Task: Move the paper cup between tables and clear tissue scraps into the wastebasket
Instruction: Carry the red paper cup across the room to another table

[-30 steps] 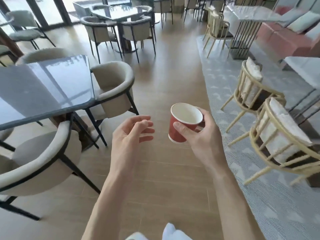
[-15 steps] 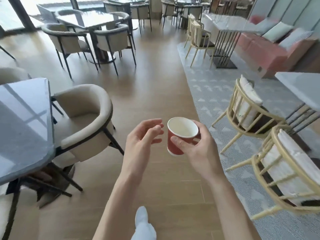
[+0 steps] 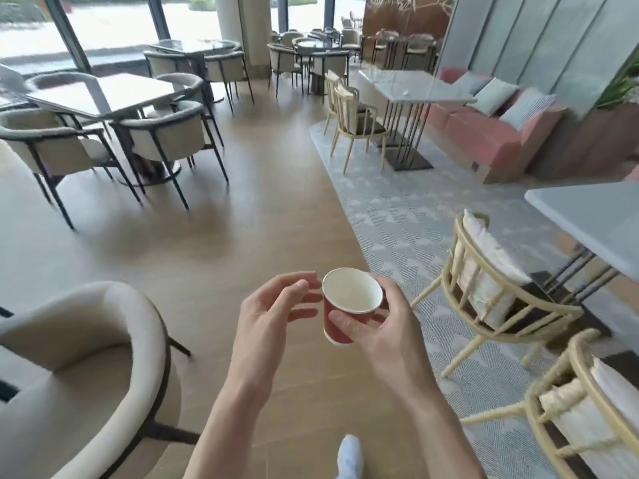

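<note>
1. Right hand (image 3: pixel 387 337): grip closed round the paper cup (image 3: pixel 349 311), thumb on the near wall, held upright in mid-air over the floor, looks empty.
2. Left hand (image 3: pixel 273 316): fingers loosely curled, holding nothing, tips just beside the cup.
3. Cup is in transit, not yet set on a bench; nearest is the bench at right (image 3: pixel 587 223).
4. No tissue scraps or wastebasket in view; that part prob. still left.

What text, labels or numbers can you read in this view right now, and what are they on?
No readable text anywhere in the head view.
Paper cup: plain red wall and white inside, no print showing on the visible side; the right hand covers part of it.
Left hand: holds nothing, nothing written on it.
Marble table: a small pale scrap lies on it, too small to tell whether it is marked.
Decorated wall panel: a branch pattern, no lettering.
</note>
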`<action>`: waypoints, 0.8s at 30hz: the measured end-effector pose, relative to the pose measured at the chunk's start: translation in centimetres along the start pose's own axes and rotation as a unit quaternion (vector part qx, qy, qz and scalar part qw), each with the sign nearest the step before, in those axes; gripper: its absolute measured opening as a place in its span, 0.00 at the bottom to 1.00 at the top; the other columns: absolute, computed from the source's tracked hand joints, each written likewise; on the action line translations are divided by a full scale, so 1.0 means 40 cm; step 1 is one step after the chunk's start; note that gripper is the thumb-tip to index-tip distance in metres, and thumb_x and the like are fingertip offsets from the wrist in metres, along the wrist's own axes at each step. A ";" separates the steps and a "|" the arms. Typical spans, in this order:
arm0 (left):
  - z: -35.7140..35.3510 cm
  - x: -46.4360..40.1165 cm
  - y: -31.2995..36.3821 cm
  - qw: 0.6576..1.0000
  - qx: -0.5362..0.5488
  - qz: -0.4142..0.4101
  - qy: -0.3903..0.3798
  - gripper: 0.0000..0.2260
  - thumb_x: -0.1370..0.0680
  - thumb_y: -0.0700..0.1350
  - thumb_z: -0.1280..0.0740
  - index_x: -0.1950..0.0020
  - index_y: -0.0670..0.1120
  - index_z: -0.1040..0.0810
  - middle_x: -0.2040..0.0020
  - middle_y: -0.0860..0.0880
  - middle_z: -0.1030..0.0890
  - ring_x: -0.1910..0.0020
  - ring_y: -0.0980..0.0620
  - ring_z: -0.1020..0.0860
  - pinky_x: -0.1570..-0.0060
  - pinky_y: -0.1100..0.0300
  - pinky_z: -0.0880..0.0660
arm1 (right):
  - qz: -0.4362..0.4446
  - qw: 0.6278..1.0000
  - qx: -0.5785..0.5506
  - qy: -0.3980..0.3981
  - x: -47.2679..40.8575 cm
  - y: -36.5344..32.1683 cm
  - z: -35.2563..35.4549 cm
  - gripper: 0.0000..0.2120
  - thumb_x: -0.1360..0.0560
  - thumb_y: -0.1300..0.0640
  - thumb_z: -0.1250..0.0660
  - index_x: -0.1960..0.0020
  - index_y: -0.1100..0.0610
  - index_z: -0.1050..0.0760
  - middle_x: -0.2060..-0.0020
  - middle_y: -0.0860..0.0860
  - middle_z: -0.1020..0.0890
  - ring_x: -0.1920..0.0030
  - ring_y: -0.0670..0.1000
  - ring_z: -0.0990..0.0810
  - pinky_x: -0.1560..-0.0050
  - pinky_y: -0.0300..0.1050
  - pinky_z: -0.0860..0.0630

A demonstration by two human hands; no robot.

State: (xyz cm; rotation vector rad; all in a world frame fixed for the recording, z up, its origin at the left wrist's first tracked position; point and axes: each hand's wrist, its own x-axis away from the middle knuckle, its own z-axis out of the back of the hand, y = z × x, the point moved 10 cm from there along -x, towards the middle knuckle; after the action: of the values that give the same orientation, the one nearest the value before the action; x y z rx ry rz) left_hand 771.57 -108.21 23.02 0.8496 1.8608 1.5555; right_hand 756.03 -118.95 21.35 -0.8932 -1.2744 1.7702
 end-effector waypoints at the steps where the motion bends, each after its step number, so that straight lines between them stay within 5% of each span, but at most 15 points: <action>1: -0.008 -0.057 -0.012 1.000 -0.003 0.001 0.000 0.15 0.25 0.48 0.34 0.46 0.43 0.14 0.50 0.45 0.12 0.49 0.44 0.14 0.49 0.53 0.19 | -0.002 1.000 -0.006 0.000 -0.055 0.019 -0.006 0.31 0.33 0.51 0.16 0.34 0.46 0.25 0.40 0.46 0.18 0.41 0.47 0.18 0.38 0.52 0.20; 5: -0.054 -0.301 -0.052 1.000 -0.006 -0.003 0.007 0.13 0.24 0.48 0.34 0.46 0.45 0.14 0.48 0.45 0.12 0.48 0.44 0.14 0.48 0.51 0.20 | 0.006 1.000 -0.024 -0.004 -0.317 0.070 -0.032 0.31 0.37 0.42 0.18 0.37 0.41 0.25 0.42 0.43 0.17 0.42 0.44 0.17 0.40 0.49 0.19; 9: -0.107 -0.564 -0.047 1.000 -0.020 -0.004 0.021 0.11 0.24 0.48 0.34 0.49 0.47 0.13 0.49 0.45 0.12 0.47 0.45 0.14 0.48 0.51 0.22 | 0.029 0.999 -0.019 -0.034 -0.616 0.071 -0.050 0.29 0.32 0.52 0.16 0.35 0.46 0.24 0.40 0.47 0.18 0.43 0.43 0.17 0.42 0.44 0.19; 24: -0.096 -1.368 -0.078 0.996 0.020 -0.028 0.080 0.10 0.23 0.48 0.34 0.51 0.48 0.13 0.51 0.43 0.12 0.51 0.42 0.14 0.49 0.52 0.20 | 0.054 0.996 -0.002 -0.070 -1.425 0.097 -0.238 0.30 0.34 0.48 0.16 0.36 0.43 0.24 0.41 0.41 0.18 0.42 0.41 0.18 0.43 0.37 0.22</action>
State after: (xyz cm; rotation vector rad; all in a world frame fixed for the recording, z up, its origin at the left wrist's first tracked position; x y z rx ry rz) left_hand 803.31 -153.05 21.88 0.7027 2.0172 1.5973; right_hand 789.96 -165.88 21.09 -0.8670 -1.3407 1.9440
